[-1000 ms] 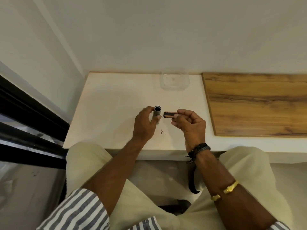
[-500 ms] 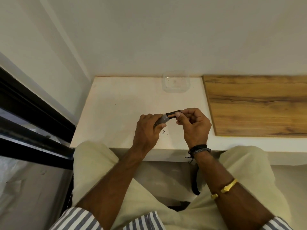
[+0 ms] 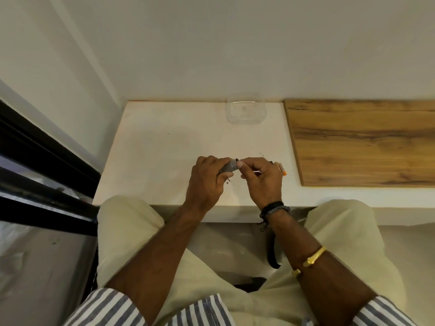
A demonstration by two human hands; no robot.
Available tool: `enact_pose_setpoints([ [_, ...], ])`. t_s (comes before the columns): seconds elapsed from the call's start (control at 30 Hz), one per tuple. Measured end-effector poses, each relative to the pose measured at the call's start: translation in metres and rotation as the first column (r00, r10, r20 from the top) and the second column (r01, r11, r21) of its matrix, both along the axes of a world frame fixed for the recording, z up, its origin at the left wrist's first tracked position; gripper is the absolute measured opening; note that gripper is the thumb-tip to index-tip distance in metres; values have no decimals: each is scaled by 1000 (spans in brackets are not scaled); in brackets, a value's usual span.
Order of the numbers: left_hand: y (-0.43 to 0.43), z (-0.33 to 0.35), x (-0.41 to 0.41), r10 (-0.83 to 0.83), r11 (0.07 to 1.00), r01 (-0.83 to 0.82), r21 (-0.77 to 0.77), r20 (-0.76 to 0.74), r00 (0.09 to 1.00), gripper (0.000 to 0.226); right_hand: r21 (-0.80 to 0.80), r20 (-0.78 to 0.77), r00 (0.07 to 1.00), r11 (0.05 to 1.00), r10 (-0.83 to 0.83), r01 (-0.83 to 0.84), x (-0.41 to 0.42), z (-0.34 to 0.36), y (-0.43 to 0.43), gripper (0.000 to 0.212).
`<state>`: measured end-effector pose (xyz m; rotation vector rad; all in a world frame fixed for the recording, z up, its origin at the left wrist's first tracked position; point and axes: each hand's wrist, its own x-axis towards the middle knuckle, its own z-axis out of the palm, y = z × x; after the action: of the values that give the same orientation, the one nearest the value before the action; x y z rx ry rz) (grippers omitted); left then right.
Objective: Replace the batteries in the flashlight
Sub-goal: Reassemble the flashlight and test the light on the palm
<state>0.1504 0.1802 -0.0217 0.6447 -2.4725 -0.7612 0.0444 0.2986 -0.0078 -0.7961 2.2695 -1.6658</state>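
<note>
My left hand (image 3: 207,178) is clenched round the smooth grey metal flashlight (image 3: 227,168) just above the white counter (image 3: 153,149). My right hand (image 3: 261,180) pinches the dark battery (image 3: 236,159) at its open end. Pushed in crooked, the round battery could jam on the rim or slip out.

Flashlight mostly buried in the grip

Only a grey stub of the flashlight (image 3: 229,167) shows past the left hand (image 3: 207,180). The right hand (image 3: 261,180) covers its end, and whatever it pinches there is hidden. Right of the flashlight, an orange-tipped object (image 3: 281,169) is half hidden behind the knuckles.
</note>
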Motion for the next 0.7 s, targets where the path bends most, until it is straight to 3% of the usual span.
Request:
enact_pose_setpoints([
  [0.1, -1, -2, -1, -5, 1000, 5, 1, 22, 1000, 31, 24, 4, 1000, 1000, 11, -11, -3, -7, 0, 29],
  [0.27, -1, -5, -1, -11, 999, 9, 31, 63, 998, 31, 132, 115, 961, 963, -250, 235, -37, -17, 13, 7],
  [0.33, -1, -7, -1, -19, 999, 15, 44, 83, 996, 30, 251, 37, 955, 928, -294, 276, -53, -23, 22, 16],
  [0.43, -2, -10, -2, -35, 998, 29, 53, 114, 993, 30, 456, -133, 972, 858, -196, 236, -63, -27, 28, 27],
  [0.53, -2, -12, -1, -63, 997, 57, 43, 144, 988, 28, 613, -182, 982, 774, -57, 159, -62, -35, 24, 36],
  [0.7, -2, -10, 0, -78, 997, 73, 34, 154, 985, 26, 645, -225, 974, 744, -31, 173, -59, -40, 20, 31],
])
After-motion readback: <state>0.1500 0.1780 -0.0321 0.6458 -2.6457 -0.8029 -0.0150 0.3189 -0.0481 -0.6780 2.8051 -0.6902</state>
